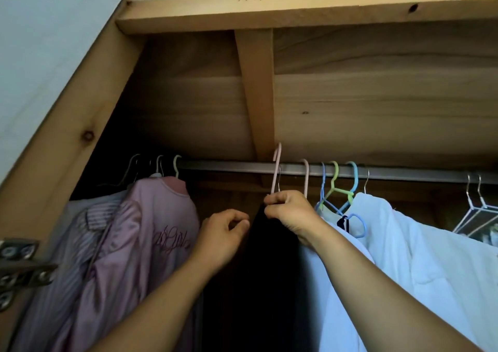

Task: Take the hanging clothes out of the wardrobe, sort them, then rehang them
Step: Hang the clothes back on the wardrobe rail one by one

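A metal rail (242,166) runs across the wooden wardrobe. My right hand (289,212) grips the neck of a pink hanger (276,168) whose hook stands above the rail; a black garment (258,270) hangs from it. My left hand (222,234) is beside the black garment's left edge, fingers curled, touching or pinching the cloth. A pink satin jacket (151,238) and a striped shirt (80,233) hang at the left. White garments (420,254) hang at the right on blue and green hangers (336,187).
A wooden shelf (296,9) and its underside brace (258,87) lie close above the rail. Bare white wire hangers (474,211) hang at the far right. A metal door hinge (18,265) sits on the left frame. The rail is bare between the pink jacket and the pink hanger.
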The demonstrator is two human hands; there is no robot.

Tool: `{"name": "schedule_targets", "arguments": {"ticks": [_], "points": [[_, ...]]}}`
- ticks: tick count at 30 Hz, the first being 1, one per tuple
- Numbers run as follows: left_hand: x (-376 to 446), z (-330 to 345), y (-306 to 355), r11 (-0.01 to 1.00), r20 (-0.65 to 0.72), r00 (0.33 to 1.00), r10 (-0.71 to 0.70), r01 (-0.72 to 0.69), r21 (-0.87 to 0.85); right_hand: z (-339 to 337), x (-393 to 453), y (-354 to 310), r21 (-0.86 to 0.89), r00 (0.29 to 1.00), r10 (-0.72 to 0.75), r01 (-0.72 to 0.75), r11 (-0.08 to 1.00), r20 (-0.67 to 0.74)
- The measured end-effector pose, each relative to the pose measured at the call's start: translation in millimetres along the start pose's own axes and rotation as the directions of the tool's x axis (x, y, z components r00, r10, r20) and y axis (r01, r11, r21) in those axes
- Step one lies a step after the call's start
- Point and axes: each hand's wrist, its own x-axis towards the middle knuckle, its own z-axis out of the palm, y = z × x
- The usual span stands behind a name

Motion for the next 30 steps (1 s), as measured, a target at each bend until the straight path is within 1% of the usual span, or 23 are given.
{"name": "schedule_targets", "arguments": {"ticks": [5, 7, 9, 13, 16, 18, 20, 24, 27, 30], "points": [[-7, -3, -19, 1.0, 0.02, 1.0, -0.019, 0.019, 0.02, 4, 9, 2, -0.027, 1.0, -0.005, 0.005, 1.0, 0.027], [-12, -3, -25, 1.0, 0.035, 0.999, -0.026, 0.026, 0.01, 7, 13, 0, -0.096, 0.999, -0.012, 0.016, 0.995, 0.042], [-16, -3, -28, 0.999, 0.046, 0.998, -0.035, 0.035, -0.001, 10, 17, -3, -0.203, 0.998, -0.025, 0.035, 0.979, 0.052], [-19, -4, -29, 0.999, 0.044, 0.998, -0.04, 0.042, -0.023, 11, 15, -9, -0.413, 0.998, -0.054, 0.06, 0.909, 0.025], [-22, -8, -27, 0.998, 0.046, 0.998, -0.049, 0.05, -0.036, 11, 14, -11, -0.475, 0.998, -0.064, 0.046, 0.879, -0.022], [-24, -10, -26, 0.998, 0.042, 0.998, -0.047, 0.049, -0.042, 12, 14, -13, -0.554, 0.998, -0.038, 0.009, 0.832, -0.042], [-24, -11, -26, 0.996, 0.049, 0.997, -0.057, 0.061, -0.068, 15, 13, -15, -0.601, 0.999, -0.014, -0.007, 0.8, -0.031], [-24, -11, -27, 0.985, 0.052, 0.993, -0.107, 0.113, -0.127, 17, 8, -20, -0.686, 0.998, -0.048, 0.007, 0.727, -0.042], [-26, -8, -26, 0.98, 0.041, 0.992, -0.12, 0.125, -0.152, 20, 9, -18, -0.71, 0.998, -0.041, -0.012, 0.704, -0.057], [-29, -5, -24, 0.981, 0.073, 0.99, -0.121, 0.131, -0.145, 31, 10, -12, -0.736, 0.999, -0.019, -0.015, 0.676, -0.038]]}}
